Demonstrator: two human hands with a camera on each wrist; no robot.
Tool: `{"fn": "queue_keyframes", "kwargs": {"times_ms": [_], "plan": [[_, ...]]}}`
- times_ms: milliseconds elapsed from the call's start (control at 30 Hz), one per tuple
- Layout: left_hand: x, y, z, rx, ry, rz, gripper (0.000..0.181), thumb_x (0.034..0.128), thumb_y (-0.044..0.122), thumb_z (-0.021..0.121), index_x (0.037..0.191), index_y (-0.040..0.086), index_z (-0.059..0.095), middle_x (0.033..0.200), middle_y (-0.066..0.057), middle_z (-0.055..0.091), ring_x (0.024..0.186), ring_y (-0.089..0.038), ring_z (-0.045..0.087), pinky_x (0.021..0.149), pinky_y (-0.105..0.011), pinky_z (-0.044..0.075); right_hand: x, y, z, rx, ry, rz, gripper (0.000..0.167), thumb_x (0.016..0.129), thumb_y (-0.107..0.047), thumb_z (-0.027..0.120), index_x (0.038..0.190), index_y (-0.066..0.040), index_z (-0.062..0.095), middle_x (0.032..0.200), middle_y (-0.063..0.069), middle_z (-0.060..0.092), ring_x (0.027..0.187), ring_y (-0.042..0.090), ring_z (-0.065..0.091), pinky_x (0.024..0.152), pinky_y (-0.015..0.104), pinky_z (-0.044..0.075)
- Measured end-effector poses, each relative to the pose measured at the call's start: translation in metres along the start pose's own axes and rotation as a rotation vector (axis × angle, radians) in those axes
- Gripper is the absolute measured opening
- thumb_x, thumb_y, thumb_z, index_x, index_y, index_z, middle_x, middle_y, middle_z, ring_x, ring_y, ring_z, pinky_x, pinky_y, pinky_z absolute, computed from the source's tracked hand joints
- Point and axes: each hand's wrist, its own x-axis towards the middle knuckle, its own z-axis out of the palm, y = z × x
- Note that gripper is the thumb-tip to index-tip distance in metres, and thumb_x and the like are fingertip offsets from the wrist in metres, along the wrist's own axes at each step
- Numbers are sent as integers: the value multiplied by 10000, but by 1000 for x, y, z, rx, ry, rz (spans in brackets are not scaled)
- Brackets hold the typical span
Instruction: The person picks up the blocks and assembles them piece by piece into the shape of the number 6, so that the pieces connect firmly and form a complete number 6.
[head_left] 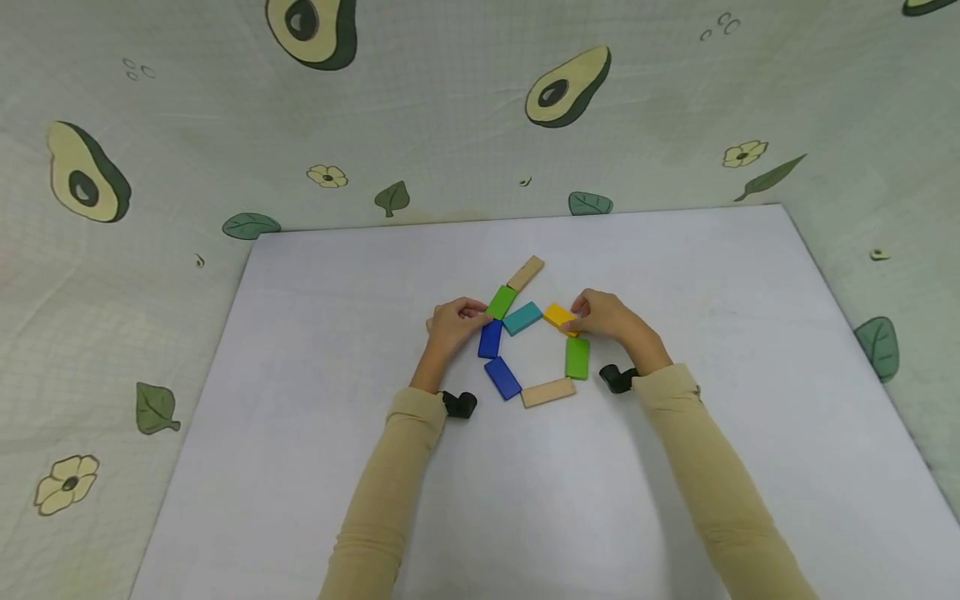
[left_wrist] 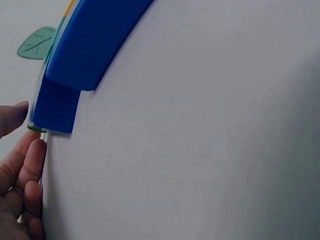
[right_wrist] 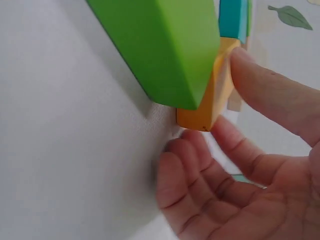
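Note:
Several flat rectangular blocks lie in a ring with a tail on a white table. My left hand (head_left: 456, 325) holds the far-left green block (head_left: 501, 302) at its near end, thumb and fingers around it; the block is mostly hidden in the left wrist view. A blue block (head_left: 490, 339) adjoins it, with another blue block (head_left: 502, 378) nearer me. The right hand (head_left: 606, 317) pinches a yellow block (head_left: 559, 317) between thumb and forefinger. Beside that yellow block are a teal block (head_left: 522, 318) and a second green block (right_wrist: 165, 50).
A plain wooden block (head_left: 548, 392) forms the ring's near side. Another wooden block (head_left: 526, 272) extends the tail beyond the left green block. The white table (head_left: 300, 400) meets an avocado-print cloth (head_left: 450, 125) at its back and sides. Black wrist cameras sit at both cuffs.

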Motion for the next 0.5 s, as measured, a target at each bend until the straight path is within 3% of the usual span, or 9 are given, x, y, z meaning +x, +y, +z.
{"fn": "queue_keyframes", "kwargs": {"times_ms": [167, 500], "plan": [[-3, -4, -2, -6, -39, 9, 354, 850, 367, 640, 1117, 134, 643, 981, -52, 619, 994, -217, 462, 913, -422, 251, -18, 14, 6, 33, -4, 58, 483, 865, -316, 636, 1141, 47, 480, 1077, 201, 526, 934, 292, 479, 790, 377, 413], [-18, -14, -7, -84, -44, 27, 384, 868, 280, 644, 1188, 76, 590, 1071, -91, 645, 1035, -228, 535, 939, -398, 374, -38, 23, 16, 60, 57, 35, 291, 894, -268, 606, 997, 2, 575, 935, 127, 567, 838, 241, 484, 705, 308, 393]]}}
